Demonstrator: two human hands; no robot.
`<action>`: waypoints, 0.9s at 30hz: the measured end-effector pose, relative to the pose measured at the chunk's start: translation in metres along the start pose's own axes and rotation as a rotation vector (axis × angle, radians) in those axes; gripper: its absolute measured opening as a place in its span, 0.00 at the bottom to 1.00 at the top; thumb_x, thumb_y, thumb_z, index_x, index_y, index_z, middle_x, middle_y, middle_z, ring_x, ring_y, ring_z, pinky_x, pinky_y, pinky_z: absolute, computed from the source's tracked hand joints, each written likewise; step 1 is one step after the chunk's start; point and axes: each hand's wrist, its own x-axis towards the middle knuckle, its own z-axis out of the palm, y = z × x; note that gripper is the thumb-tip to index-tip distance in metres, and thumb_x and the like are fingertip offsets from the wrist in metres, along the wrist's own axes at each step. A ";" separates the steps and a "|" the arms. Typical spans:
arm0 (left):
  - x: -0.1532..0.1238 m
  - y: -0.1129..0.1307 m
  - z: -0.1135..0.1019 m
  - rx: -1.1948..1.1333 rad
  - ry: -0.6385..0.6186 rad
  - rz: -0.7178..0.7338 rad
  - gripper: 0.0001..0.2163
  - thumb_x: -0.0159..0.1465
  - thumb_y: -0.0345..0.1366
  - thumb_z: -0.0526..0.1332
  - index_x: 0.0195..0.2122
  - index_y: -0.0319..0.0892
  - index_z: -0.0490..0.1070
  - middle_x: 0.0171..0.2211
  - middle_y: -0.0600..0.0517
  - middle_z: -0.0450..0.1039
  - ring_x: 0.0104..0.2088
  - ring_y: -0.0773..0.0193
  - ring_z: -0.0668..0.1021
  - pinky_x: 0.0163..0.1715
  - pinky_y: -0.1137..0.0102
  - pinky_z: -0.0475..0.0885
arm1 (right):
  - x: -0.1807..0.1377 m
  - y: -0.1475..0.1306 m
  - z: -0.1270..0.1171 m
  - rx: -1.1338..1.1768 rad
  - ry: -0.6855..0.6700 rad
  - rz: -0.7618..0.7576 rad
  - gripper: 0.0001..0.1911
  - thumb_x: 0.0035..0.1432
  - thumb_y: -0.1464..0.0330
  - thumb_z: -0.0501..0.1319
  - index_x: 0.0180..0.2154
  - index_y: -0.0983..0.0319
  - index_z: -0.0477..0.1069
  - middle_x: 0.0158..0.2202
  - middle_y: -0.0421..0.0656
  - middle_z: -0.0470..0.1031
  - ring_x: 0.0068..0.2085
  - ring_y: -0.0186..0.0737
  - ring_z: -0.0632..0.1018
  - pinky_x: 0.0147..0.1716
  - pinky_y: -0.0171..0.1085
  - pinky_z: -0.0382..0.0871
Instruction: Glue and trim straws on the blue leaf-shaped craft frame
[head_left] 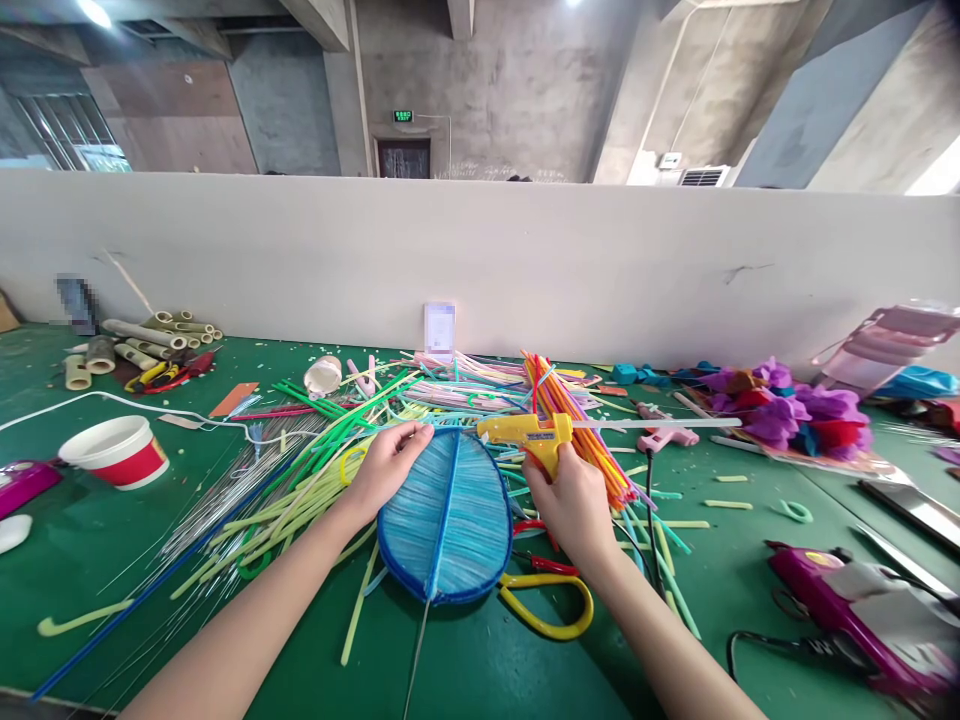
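A blue leaf-shaped piece [472, 520] with a darker rim, a central rib and a wire stem lies in front of me. My left hand [394, 462] pinches its upper left edge between thumb and fingers. In my right hand [574, 500] is a yellow hot glue gun [531, 432], its nozzle pointing left at the leaf's top right edge. A long translucent glue stick [652, 424] sticks out of the gun's back. Whether the nozzle touches the rim I cannot tell. Yellow-handled scissors [551, 605] lie under and beside the leaf.
Pipe cleaners [300, 510] and thin wires [202, 500] cover the green table. A paper cup [116, 452] and bamboo pieces [150, 345] stand left. On the right are a pink glue gun [667, 432], purple flowers [787, 405] and a power strip [862, 610]. A white partition [300, 260] rises behind.
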 end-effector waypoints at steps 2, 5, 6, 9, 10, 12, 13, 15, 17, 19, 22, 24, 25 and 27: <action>0.001 -0.002 0.000 0.010 0.010 0.004 0.17 0.63 0.52 0.59 0.27 0.43 0.68 0.23 0.56 0.62 0.25 0.64 0.65 0.26 0.69 0.57 | 0.000 0.000 0.000 0.002 0.006 -0.004 0.09 0.58 0.60 0.54 0.31 0.58 0.61 0.22 0.44 0.72 0.25 0.45 0.75 0.24 0.35 0.58; 0.002 -0.005 -0.001 0.029 0.019 0.016 0.18 0.63 0.52 0.59 0.28 0.43 0.68 0.23 0.55 0.62 0.25 0.65 0.65 0.25 0.70 0.58 | 0.000 -0.001 0.000 -0.001 0.011 -0.004 0.09 0.59 0.60 0.53 0.31 0.58 0.60 0.22 0.44 0.72 0.25 0.45 0.76 0.24 0.35 0.58; 0.003 -0.005 -0.001 0.032 0.021 0.019 0.18 0.63 0.52 0.59 0.28 0.43 0.68 0.24 0.55 0.62 0.25 0.65 0.65 0.25 0.70 0.58 | 0.000 0.000 0.000 -0.001 0.011 -0.006 0.09 0.59 0.60 0.53 0.30 0.58 0.59 0.22 0.44 0.72 0.25 0.45 0.76 0.24 0.35 0.58; 0.004 -0.006 -0.002 0.037 0.021 0.022 0.18 0.63 0.52 0.59 0.28 0.42 0.68 0.24 0.55 0.61 0.25 0.65 0.65 0.25 0.70 0.59 | 0.000 0.000 0.000 0.000 0.016 -0.012 0.10 0.59 0.60 0.53 0.30 0.57 0.58 0.21 0.44 0.72 0.24 0.45 0.76 0.23 0.35 0.58; 0.004 -0.006 -0.002 0.036 0.020 0.022 0.18 0.63 0.52 0.59 0.28 0.42 0.68 0.24 0.55 0.61 0.25 0.65 0.64 0.24 0.71 0.58 | 0.000 0.000 0.000 0.001 0.017 -0.015 0.10 0.59 0.60 0.53 0.30 0.57 0.58 0.22 0.44 0.72 0.25 0.46 0.76 0.23 0.35 0.58; 0.004 -0.007 -0.002 0.030 0.019 0.023 0.18 0.63 0.52 0.59 0.27 0.42 0.68 0.24 0.55 0.61 0.25 0.66 0.64 0.24 0.71 0.58 | -0.001 0.000 0.000 0.000 0.019 -0.021 0.09 0.59 0.60 0.53 0.30 0.57 0.58 0.22 0.44 0.72 0.25 0.46 0.76 0.23 0.36 0.58; 0.004 -0.007 -0.002 0.025 0.021 0.022 0.18 0.63 0.52 0.59 0.28 0.42 0.68 0.24 0.55 0.62 0.25 0.66 0.65 0.24 0.71 0.59 | -0.001 0.000 0.000 -0.001 0.020 -0.024 0.09 0.59 0.60 0.53 0.30 0.57 0.58 0.22 0.44 0.72 0.25 0.46 0.76 0.24 0.36 0.59; 0.004 -0.008 -0.002 0.016 0.028 0.017 0.17 0.63 0.52 0.59 0.29 0.42 0.70 0.24 0.55 0.63 0.25 0.65 0.65 0.25 0.71 0.59 | -0.001 0.001 0.000 -0.002 0.025 -0.031 0.09 0.59 0.60 0.53 0.30 0.57 0.58 0.22 0.44 0.73 0.25 0.46 0.76 0.24 0.36 0.59; 0.004 -0.008 -0.003 0.014 0.038 0.013 0.17 0.63 0.51 0.59 0.30 0.42 0.71 0.24 0.55 0.64 0.25 0.66 0.66 0.25 0.71 0.59 | -0.001 0.001 0.001 -0.001 0.034 -0.040 0.09 0.59 0.61 0.53 0.30 0.57 0.58 0.23 0.44 0.73 0.25 0.46 0.77 0.24 0.36 0.59; 0.005 -0.009 -0.004 0.012 0.049 0.018 0.16 0.63 0.51 0.60 0.31 0.41 0.72 0.24 0.55 0.64 0.25 0.66 0.65 0.25 0.71 0.59 | 0.000 0.002 0.001 0.001 0.045 -0.049 0.09 0.59 0.61 0.53 0.30 0.57 0.58 0.23 0.44 0.73 0.25 0.46 0.77 0.24 0.36 0.60; 0.005 -0.010 -0.005 0.004 0.068 0.033 0.16 0.63 0.50 0.60 0.30 0.41 0.71 0.23 0.56 0.63 0.25 0.67 0.64 0.24 0.72 0.59 | 0.000 0.002 0.001 0.000 0.058 -0.051 0.09 0.59 0.61 0.53 0.30 0.57 0.57 0.23 0.44 0.74 0.25 0.46 0.77 0.24 0.36 0.60; 0.006 -0.011 -0.005 -0.001 0.071 0.034 0.16 0.63 0.50 0.60 0.30 0.41 0.71 0.23 0.56 0.63 0.25 0.67 0.64 0.24 0.72 0.58 | 0.000 0.003 0.001 -0.003 0.063 -0.045 0.09 0.59 0.61 0.53 0.29 0.57 0.57 0.23 0.44 0.74 0.25 0.46 0.77 0.23 0.37 0.60; 0.006 -0.011 -0.005 -0.002 0.070 0.032 0.16 0.63 0.50 0.60 0.30 0.41 0.71 0.23 0.56 0.63 0.25 0.67 0.64 0.24 0.72 0.58 | 0.000 0.003 0.001 -0.005 0.065 -0.042 0.09 0.59 0.61 0.53 0.29 0.56 0.57 0.22 0.44 0.73 0.25 0.46 0.77 0.23 0.37 0.60; 0.006 -0.011 -0.005 -0.002 0.071 0.030 0.16 0.63 0.50 0.60 0.29 0.41 0.71 0.23 0.56 0.62 0.24 0.67 0.64 0.24 0.72 0.58 | 0.000 0.003 0.001 -0.012 0.070 -0.039 0.09 0.58 0.61 0.53 0.29 0.56 0.57 0.21 0.43 0.73 0.24 0.46 0.77 0.23 0.36 0.60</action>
